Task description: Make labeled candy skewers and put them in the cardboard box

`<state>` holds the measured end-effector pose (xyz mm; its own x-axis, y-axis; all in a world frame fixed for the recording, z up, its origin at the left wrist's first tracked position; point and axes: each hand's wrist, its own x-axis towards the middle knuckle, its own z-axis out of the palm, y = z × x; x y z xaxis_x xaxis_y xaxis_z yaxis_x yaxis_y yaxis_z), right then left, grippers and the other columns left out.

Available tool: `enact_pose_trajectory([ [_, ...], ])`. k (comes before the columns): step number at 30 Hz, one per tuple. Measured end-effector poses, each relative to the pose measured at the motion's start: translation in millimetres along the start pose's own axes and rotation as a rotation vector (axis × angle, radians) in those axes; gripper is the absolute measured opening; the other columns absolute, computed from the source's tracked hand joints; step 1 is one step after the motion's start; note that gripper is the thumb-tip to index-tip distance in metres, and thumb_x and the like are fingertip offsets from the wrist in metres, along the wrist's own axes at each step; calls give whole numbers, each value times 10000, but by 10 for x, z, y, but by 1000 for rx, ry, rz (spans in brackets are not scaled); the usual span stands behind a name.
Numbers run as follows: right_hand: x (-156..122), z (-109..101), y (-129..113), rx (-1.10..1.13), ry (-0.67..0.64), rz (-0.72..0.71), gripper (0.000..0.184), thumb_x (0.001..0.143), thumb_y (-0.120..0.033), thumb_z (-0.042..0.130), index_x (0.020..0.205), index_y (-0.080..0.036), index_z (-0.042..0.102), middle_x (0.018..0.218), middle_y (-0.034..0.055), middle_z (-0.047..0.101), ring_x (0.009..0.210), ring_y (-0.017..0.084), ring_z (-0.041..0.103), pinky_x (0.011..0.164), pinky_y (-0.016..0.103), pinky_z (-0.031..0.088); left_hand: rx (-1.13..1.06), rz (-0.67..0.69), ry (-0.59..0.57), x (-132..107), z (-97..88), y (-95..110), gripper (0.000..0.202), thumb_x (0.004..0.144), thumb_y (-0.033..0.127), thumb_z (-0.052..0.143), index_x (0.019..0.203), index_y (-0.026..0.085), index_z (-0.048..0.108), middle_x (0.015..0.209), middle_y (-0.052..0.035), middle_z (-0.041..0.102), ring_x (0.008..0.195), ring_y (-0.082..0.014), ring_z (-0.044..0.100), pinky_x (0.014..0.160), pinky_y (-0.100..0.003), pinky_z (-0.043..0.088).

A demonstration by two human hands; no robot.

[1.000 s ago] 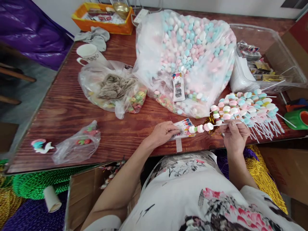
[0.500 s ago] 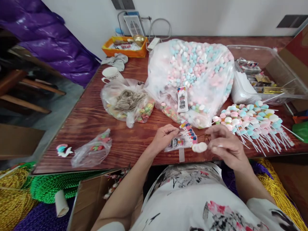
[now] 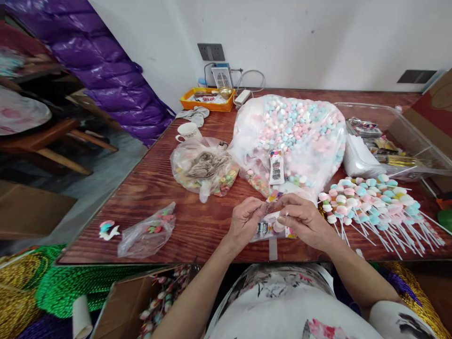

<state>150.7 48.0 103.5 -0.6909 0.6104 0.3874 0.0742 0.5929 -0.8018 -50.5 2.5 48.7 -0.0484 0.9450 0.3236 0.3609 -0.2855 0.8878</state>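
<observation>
My left hand (image 3: 247, 219) and my right hand (image 3: 302, 219) meet at the table's front. The fingertips of both are pinched together around something small and thin that I cannot make out. Below them lies a clear packet of printed cards (image 3: 262, 230) with colourful edges. White round pieces (image 3: 278, 227) show just under my right thumb, over the cards; whether the hand holds them is unclear. A pale strip (image 3: 273, 248) hangs from the packet toward the table edge. Right of my right hand lies a pile of pastel pompom sticks (image 3: 379, 200).
Behind the hands sits a big bag of pastel pompoms (image 3: 289, 125) with a printed card (image 3: 277, 167) against it. Leftward are a bag with a brown cloth (image 3: 206, 165), a mug (image 3: 189, 131) and a small clear bag (image 3: 148, 235). A clear bin (image 3: 399, 110) stands back right.
My right hand has moved left to meet my left hand, and their fingertips now touch. The white round pieces have shifted left with it. The view has tilted up slightly.
</observation>
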Motion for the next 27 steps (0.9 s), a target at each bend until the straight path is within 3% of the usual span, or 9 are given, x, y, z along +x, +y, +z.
enact_pose_trajectory([
  [6, -75, -38, -34, 40, 235, -10, 175, 921, -231, 566, 779, -210, 666, 1019, 72, 609, 918, 187, 600, 734, 321, 476, -48, -2, 34, -6, 23, -68, 271, 931, 377, 554, 841, 193, 732, 796, -48, 643, 761, -156, 581, 715, -272, 448],
  [12, -35, 20, -49, -79, 77, -11, 189, 934, -200, 534, 780, -200, 644, 1155, 88, 602, 993, 186, 601, 777, 324, 468, 12, 35, 55, -34, 32, -71, 258, 933, 354, 553, 845, 200, 739, 784, -54, 640, 777, -166, 585, 730, -284, 450],
  [15, 5, 72, -40, -121, 14, -11, 224, 950, -219, 508, 761, -196, 626, 1023, 79, 627, 963, 178, 601, 785, 313, 467, 30, 70, 67, -52, 30, -42, 226, 924, 323, 568, 829, 202, 733, 801, -59, 646, 792, -171, 584, 748, -294, 451],
  [19, 28, 112, 5, -144, -46, -94, 254, 956, -238, 497, 721, -202, 586, 749, 37, 622, 749, 159, 578, 699, 298, 450, -40, 31, 5, -78, -5, -2, 277, 916, 359, 572, 741, 185, 696, 740, -52, 621, 721, -162, 560, 691, -287, 445],
  [23, 36, 120, 35, -95, -73, -250, 252, 948, -230, 508, 707, -205, 575, 667, 27, 628, 688, 162, 574, 676, 309, 444, -157, -36, -91, -91, -37, 29, 342, 907, 400, 578, 672, 169, 670, 651, -39, 584, 651, -147, 517, 640, -277, 421],
  [27, 21, 46, 31, 4, -63, -217, 207, 935, -206, 532, 747, -205, 620, 699, 26, 647, 694, 154, 596, 678, 308, 475, -278, -91, -94, -103, -36, 13, 297, 877, 376, 625, 677, 170, 699, 663, -37, 610, 648, -142, 534, 640, -275, 432],
])
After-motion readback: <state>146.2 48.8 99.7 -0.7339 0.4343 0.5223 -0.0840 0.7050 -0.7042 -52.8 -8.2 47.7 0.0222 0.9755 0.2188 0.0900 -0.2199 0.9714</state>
